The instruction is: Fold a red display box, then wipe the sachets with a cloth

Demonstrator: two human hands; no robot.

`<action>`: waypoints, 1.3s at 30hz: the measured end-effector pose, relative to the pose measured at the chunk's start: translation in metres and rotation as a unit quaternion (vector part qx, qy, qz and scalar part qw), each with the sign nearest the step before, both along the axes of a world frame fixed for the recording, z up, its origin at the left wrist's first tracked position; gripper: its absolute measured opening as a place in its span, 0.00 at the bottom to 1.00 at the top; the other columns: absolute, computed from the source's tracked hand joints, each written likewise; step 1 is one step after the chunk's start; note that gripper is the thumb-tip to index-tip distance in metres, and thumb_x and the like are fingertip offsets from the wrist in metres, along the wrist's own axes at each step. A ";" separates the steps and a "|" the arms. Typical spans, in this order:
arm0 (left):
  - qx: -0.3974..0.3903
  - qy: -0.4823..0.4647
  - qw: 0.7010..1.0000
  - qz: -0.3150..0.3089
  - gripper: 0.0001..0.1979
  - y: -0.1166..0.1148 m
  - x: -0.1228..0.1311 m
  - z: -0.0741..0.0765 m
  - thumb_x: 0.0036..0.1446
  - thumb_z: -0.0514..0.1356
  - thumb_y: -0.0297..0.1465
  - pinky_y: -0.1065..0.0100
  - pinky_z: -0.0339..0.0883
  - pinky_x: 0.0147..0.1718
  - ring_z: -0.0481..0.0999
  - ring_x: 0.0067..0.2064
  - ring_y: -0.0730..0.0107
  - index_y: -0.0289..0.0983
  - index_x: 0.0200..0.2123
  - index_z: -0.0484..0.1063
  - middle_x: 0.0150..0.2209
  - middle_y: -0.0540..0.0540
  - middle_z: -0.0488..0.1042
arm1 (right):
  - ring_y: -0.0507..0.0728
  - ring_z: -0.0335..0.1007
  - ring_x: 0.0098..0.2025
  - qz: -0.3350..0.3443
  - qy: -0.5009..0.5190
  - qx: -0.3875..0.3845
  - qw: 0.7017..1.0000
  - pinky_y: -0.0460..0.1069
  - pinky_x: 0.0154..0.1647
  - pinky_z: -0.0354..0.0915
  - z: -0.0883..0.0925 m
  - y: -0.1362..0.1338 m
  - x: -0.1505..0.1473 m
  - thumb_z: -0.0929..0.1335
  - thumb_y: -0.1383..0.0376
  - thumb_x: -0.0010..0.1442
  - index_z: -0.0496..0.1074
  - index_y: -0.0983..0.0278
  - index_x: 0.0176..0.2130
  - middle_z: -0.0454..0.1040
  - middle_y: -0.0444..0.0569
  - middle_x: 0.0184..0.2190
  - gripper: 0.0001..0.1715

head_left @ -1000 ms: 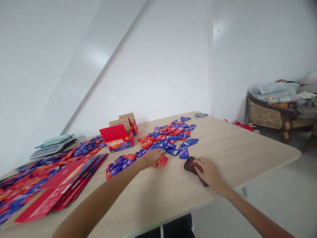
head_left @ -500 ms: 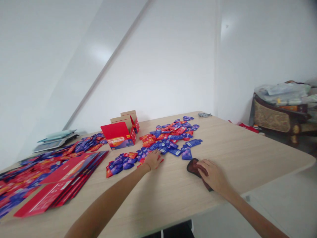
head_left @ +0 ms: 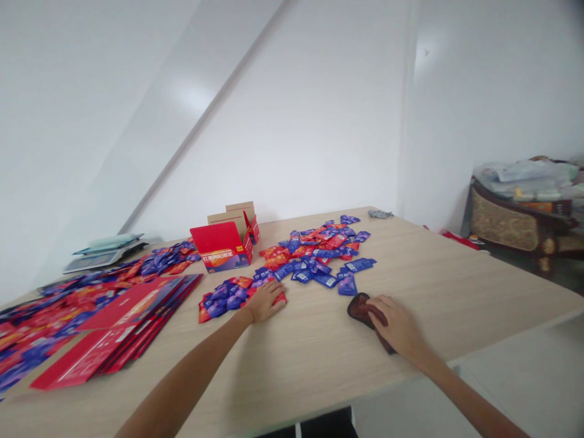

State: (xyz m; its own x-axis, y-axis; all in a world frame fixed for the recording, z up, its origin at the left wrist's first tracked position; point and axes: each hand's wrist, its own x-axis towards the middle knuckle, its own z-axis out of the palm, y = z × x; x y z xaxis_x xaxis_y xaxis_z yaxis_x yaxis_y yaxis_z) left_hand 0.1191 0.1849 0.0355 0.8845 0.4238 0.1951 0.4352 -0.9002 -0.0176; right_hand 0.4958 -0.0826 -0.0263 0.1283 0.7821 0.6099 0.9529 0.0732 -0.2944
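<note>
I have two hands on one table [head_left: 456, 274]: one left hand [head_left: 267, 302], wearing one wristband [head_left: 249, 313], and one right hand [head_left: 396, 325], with one brown thing [head_left: 360, 304] under its fingers. I make out two open boxes [head_left: 225, 252], one in front of the other. Packets [head_left: 319, 249] lie in three groups, one wide spread and two smaller heaps that nearly run together; each group holds many, too overlapped for me to count. The folded cartons [head_left: 123, 316] form one stack, several deep, their exact number unclear. I also count one grey wad [head_left: 380, 214] and one armchair [head_left: 502, 219].
</note>
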 end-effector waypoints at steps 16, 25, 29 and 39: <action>0.001 0.021 1.000 0.022 0.29 0.024 -0.069 0.011 0.69 0.53 0.46 0.47 0.46 0.71 0.58 0.72 0.50 0.45 0.69 0.65 0.70 0.44 0.64 | 0.63 0.75 0.48 -0.006 0.008 -0.001 1.000 0.56 0.52 0.69 0.006 -0.002 -0.003 0.64 0.62 0.67 0.76 0.57 0.47 0.78 0.52 0.46 0.13; 0.022 -0.016 0.992 0.120 0.28 0.041 -0.041 -0.012 0.72 0.49 0.47 0.46 0.49 0.69 0.58 0.72 0.50 0.41 0.68 0.66 0.70 0.40 0.63 | 0.63 0.76 0.48 -0.013 -0.001 0.009 1.000 0.57 0.51 0.71 -0.002 0.000 0.001 0.65 0.61 0.66 0.77 0.57 0.47 0.80 0.52 0.47 0.13; 0.031 -0.031 0.989 0.141 0.27 0.041 -0.047 -0.018 0.71 0.50 0.46 0.49 0.52 0.69 0.62 0.69 0.49 0.42 0.66 0.69 0.68 0.41 0.66 | 0.63 0.76 0.49 -0.010 0.003 0.006 1.000 0.58 0.53 0.70 0.000 -0.002 -0.001 0.65 0.60 0.67 0.77 0.57 0.47 0.80 0.52 0.48 0.13; 0.038 -0.051 0.982 0.176 0.26 0.031 -0.061 -0.021 0.72 0.49 0.43 0.48 0.51 0.69 0.62 0.69 0.49 0.41 0.66 0.69 0.69 0.41 0.65 | 0.64 0.76 0.48 -0.020 -0.008 0.007 1.000 0.58 0.52 0.70 -0.004 -0.001 0.002 0.65 0.58 0.67 0.77 0.57 0.47 0.80 0.52 0.48 0.13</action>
